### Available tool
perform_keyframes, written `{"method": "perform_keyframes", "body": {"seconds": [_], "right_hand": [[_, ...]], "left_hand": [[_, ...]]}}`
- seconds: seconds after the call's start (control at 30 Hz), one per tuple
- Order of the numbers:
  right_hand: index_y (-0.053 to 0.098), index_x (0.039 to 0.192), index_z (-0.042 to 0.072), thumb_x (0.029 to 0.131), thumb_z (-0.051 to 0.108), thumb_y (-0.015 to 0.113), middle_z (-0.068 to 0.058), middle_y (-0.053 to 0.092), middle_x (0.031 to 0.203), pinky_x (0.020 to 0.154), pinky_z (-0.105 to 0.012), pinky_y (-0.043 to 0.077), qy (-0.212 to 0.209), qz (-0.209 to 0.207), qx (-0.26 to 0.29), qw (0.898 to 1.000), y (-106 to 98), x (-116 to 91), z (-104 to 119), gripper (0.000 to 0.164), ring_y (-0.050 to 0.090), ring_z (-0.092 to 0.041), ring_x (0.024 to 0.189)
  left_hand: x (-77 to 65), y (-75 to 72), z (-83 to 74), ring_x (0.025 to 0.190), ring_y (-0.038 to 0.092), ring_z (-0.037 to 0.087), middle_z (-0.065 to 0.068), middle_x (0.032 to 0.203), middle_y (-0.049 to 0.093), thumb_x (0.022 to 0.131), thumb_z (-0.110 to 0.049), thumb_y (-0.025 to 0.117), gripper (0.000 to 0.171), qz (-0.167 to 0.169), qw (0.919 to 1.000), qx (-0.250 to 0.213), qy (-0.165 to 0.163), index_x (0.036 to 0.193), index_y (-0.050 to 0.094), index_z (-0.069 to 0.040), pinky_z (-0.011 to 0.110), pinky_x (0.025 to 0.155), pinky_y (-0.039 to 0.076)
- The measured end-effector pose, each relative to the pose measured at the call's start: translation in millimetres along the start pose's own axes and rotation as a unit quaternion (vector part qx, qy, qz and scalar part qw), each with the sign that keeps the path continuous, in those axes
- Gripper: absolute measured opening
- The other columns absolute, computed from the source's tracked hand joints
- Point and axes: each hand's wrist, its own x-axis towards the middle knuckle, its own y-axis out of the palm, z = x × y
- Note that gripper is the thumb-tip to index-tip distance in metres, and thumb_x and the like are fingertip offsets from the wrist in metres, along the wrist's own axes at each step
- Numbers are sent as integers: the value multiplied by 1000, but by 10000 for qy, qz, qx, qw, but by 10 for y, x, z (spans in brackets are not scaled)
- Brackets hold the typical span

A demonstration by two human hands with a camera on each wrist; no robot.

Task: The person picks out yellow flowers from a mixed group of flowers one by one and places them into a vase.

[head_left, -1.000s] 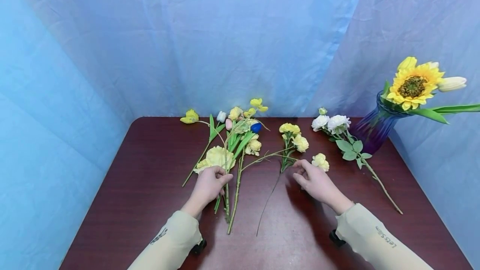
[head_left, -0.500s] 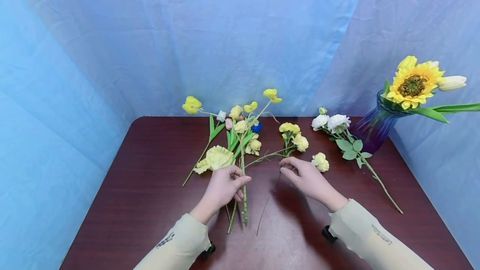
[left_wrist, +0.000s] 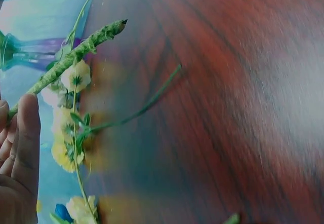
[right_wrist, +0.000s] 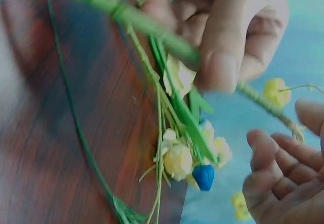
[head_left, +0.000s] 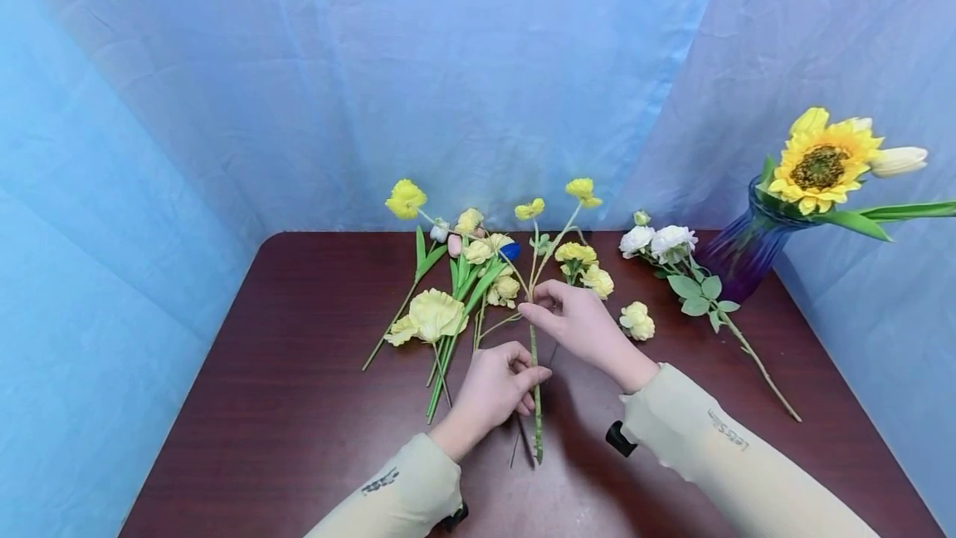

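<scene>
Between its thumb and fingers, my left hand [head_left: 495,384] pinches a green-stemmed flower branch [head_left: 537,430]. The branch is lifted off the table and forks into thin stalks with small yellow blooms [head_left: 584,192]. My right hand [head_left: 578,326] is at the fork, above the left hand. In the right wrist view, its thumb and fingers stand apart around the upper stem without closing on it. Left of the hands lie a large pale-yellow flower [head_left: 433,315], a blue tulip [right_wrist: 203,177] and other stems. Yellow carnation-like flowers [head_left: 575,256] lie behind the right hand.
A blue-purple glass vase [head_left: 747,256] holding a sunflower [head_left: 820,167] and tulips stands at the right back. White flowers on a leafy stem [head_left: 674,243] lie beside it. A loose pale-yellow bloom [head_left: 637,321] lies right of the right hand. Blue cloth [head_left: 478,90] hangs behind the table.
My left hand has carried the yellow flower branch rightward and raised its blooms. My right hand has moved left and slightly up to the branch's fork.
</scene>
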Motion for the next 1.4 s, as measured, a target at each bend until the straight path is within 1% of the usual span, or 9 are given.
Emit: {"method": "perform_keyframes", "body": {"seconds": [0.23, 0.43, 0.57, 0.67, 0.87, 1.07, 1.17, 1.23, 1.4], "right_hand": [[64, 92, 15, 93, 28, 66, 2, 64, 65, 54, -34, 49, 303, -168, -76, 9994, -50, -17, 71, 14, 58, -15, 52], [63, 92, 11, 95, 22, 64, 0, 61, 57, 52, -34, 47, 120, -133, -270, 9995, -120, -19, 85, 11, 56, -14, 45], [63, 90, 10, 94, 19, 64, 2, 59, 62, 51, -32, 44, -318, -358, -948, 9943, -222, -20, 73, 10, 50, -10, 49], [63, 90, 10, 94, 15, 64, 2, 59, 68, 50, -31, 41, -718, -639, -1485, 9842, -351, -33, 61, 7, 47, -12, 53], [58, 87, 10, 96, 8, 57, 1, 51, 66, 45, -34, 39, -1347, -1053, -2364, 9565, -662, -74, 27, 9, 43, -15, 52], [53, 87, 7, 94, 9, 58, -3, 49, 67, 38, -41, 40, -2103, -1589, -3307, 9062, -927, -93, -14, 9, 46, -23, 47], [51, 87, 5, 94, 8, 54, -7, 48, 68, 35, -45, 40, -2371, -1767, -3708, 8804, -1043, -102, -17, 9, 47, -29, 47], [50, 88, 3, 95, 6, 51, -9, 48, 69, 37, -46, 41, -2557, -1806, -3844, 8685, -1114, -111, -13, 8, 48, -29, 51], [52, 97, -4, 96, -3, 44, -12, 47, 72, 42, -45, 41, -3018, -1877, -4151, 8375, -1271, -127, -6, 9, 45, -30, 56]], "left_hand": [[29, 79, -25, 45, 63, 18, 12, 66, 68, 86, -16, 74, 16, 48, 9996, 236, 158, 79, 61, -10, 33, 41, 54], [-4, 48, -19, 53, 66, 17, 0, 65, 67, 90, -19, 69, 13, 371, 9973, 539, 320, 97, 68, -8, 22, 44, 50], [-81, -101, 17, 68, 64, 6, -5, 82, 69, 93, -24, 66, 20, 391, 9865, 1336, 859, 107, 69, -9, 23, 58, 53], [-163, -298, 52, 78, 61, 4, -5, 97, 68, 94, -28, 65, 21, 144, 9706, 2053, 1252, 109, 69, -14, 27, 71, 54], [-349, -781, 116, 102, 59, 13, -5, 110, 67, 91, -29, 68, 22, -577, 9346, 3141, 1566, 110, 69, -18, 39, 88, 50], [-512, -1196, 287, 110, 56, 21, 0, 113, 66, 89, -27, 70, 24, -1011, 9077, 3816, 1420, 110, 69, -16, 47, 91, 49], [-578, -1359, 403, 112, 54, 26, 3, 116, 65, 88, -29, 70, 27, -1082, 8962, 4137, 1177, 111, 69, -14, 51, 90, 47], [-624, -1457, 484, 115, 51, 32, 7, 120, 63, 87, -30, 71, 32, -1084, 8890, 4350, 937, 113, 68, -12, 56, 89, 45], [-741, -1666, 655, 129, 32, 49, 17, 140, 45, 86, -42, 70, 55, -842, 8776, 4719, -71, 130, 58, -11, 72, 94, 31]]}}
